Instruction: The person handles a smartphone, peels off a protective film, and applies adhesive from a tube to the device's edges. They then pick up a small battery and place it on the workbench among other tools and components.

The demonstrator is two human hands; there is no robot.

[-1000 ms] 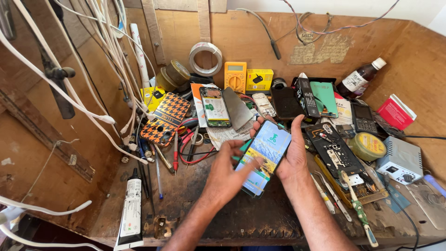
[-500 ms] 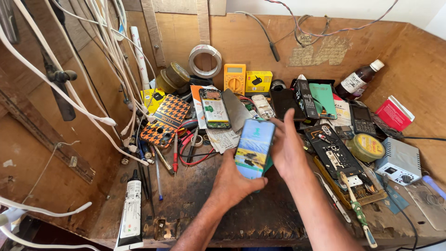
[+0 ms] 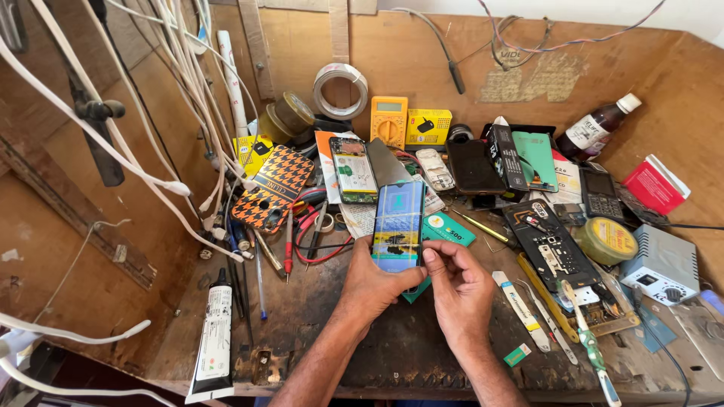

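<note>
A smartphone [image 3: 397, 224] with a lit blue screen is upright over the middle of the wooden workbench [image 3: 317, 332]. My left hand [image 3: 377, 283] grips its lower end from the left and underneath. My right hand [image 3: 458, 286] pinches the phone's lower right edge with thumb and forefinger. A green card [image 3: 446, 230] lies just behind the phone on the bench.
Clutter surrounds the hands: a black glue tube [image 3: 215, 335] at front left, pens and red wires [image 3: 290, 241], a yellow multimeter [image 3: 388, 120], a tape roll [image 3: 341, 89], an opened phone board [image 3: 547, 241], a toothbrush [image 3: 588, 350], a grey power unit [image 3: 662, 265]. White cables [image 3: 173, 113] hang at left.
The phone has turned from a rightward tilt to nearly upright and moved slightly away from me. My right hand has come from behind it to pinch its lower right edge.
</note>
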